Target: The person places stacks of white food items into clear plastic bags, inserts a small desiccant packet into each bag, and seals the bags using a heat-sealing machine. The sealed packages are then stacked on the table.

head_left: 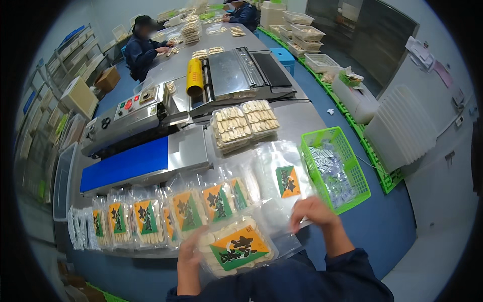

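My left hand [188, 250] grips the left side of a clear bag [240, 247] in front of me. Inside the bag lies a tray of pale sliced pieces, under an orange and green printed label. The bag's loose clear end [283, 240] reaches toward my right hand [314, 213]. That hand is closed with its fingers curled downward, just above the loose end; what they hold, if anything, is hidden. Beyond it lie flat clear bags [269, 160] with the same label. A green basket [359, 173] of small packets stands to the right.
Similar filled bags [146, 216] line the table's front edge on the left. Behind them sits a sealing machine [133, 118] with a blue belt [128, 166]. Stacked filled trays [234, 126] stand mid-table, near a film wrapper [226, 75] with a yellow roll. Two people work farther back.
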{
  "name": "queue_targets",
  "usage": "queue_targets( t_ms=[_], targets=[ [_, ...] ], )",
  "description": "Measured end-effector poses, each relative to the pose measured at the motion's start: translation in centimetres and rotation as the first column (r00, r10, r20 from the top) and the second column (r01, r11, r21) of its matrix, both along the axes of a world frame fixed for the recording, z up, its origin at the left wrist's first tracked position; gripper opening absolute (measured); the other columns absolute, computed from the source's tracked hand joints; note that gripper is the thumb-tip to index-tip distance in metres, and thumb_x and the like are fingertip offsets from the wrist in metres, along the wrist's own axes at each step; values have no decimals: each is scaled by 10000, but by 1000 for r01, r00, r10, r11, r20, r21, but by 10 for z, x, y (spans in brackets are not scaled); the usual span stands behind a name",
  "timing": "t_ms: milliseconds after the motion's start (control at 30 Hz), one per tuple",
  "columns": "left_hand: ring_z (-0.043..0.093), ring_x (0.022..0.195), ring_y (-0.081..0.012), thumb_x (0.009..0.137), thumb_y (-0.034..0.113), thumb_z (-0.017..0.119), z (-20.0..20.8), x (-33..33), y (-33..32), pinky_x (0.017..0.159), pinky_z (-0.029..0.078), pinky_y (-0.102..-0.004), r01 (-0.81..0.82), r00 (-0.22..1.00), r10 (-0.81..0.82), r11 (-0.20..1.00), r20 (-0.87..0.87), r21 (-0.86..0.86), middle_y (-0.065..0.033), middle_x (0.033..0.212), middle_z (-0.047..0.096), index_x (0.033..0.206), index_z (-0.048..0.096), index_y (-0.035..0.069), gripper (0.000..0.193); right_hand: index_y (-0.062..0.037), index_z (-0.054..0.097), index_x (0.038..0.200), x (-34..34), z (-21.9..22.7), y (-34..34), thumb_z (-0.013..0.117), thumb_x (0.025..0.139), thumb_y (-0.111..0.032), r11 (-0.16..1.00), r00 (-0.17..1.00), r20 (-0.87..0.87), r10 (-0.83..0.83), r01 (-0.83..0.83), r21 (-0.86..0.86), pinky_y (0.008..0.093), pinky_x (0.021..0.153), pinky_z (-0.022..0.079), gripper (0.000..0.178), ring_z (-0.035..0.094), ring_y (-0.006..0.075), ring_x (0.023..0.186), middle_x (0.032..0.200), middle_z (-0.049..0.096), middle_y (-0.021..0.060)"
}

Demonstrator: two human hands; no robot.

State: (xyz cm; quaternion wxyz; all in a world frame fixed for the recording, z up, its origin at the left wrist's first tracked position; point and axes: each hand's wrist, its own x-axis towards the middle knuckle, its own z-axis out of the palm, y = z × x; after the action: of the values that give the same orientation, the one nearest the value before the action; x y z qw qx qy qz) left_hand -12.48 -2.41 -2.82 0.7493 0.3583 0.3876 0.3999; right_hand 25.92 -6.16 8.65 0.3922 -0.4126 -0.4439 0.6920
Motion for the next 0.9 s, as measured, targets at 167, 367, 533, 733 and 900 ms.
queue_targets(
  t_ms=[167,367,533,733,900],
  targets=[
    [519,1027,-327,709,151,619,13,14,-7,901,406,-453,51,956,67,922,287,-384,-178,1113,540,1143,485,-15,483,40,612,736,189,-146,32,663,696,-271,565,55,910,-411,799,207,332,613,485,318,619,261,686,746,620,193],
    [520,1011,-339,682,156,582,15,24,3,891,399,-472,-57,911,230,892,341,-449,-160,1121,534,1154,468,-2,512,30,610,723,204,-204,61,727,585,-271,539,-65,951,-302,811,227,388,662,474,351,615,318,741,783,625,200],
    [522,988,-339,687,204,523,17,40,20,862,412,-473,-157,861,340,885,379,-439,-163,1088,539,1140,468,0,500,7,566,667,203,-163,21,627,688,-144,459,-153,774,-614,729,508,295,541,471,165,589,223,605,663,594,115],
    [495,1042,-355,681,218,504,-15,56,41,911,376,-491,-110,870,317,871,377,-479,-184,1135,520,1165,458,-5,535,-6,542,648,99,8,30,536,781,-111,742,609,447,-655,631,227,224,482,433,169,522,87,516,578,542,40],
    [485,1062,-347,687,216,515,16,75,37,912,368,-503,76,811,173,916,558,-395,-165,1154,516,1177,468,28,527,30,589,747,-20,59,59,522,753,-124,975,576,811,-97,-107,193,326,539,454,167,561,208,540,605,582,126]
  ],
)
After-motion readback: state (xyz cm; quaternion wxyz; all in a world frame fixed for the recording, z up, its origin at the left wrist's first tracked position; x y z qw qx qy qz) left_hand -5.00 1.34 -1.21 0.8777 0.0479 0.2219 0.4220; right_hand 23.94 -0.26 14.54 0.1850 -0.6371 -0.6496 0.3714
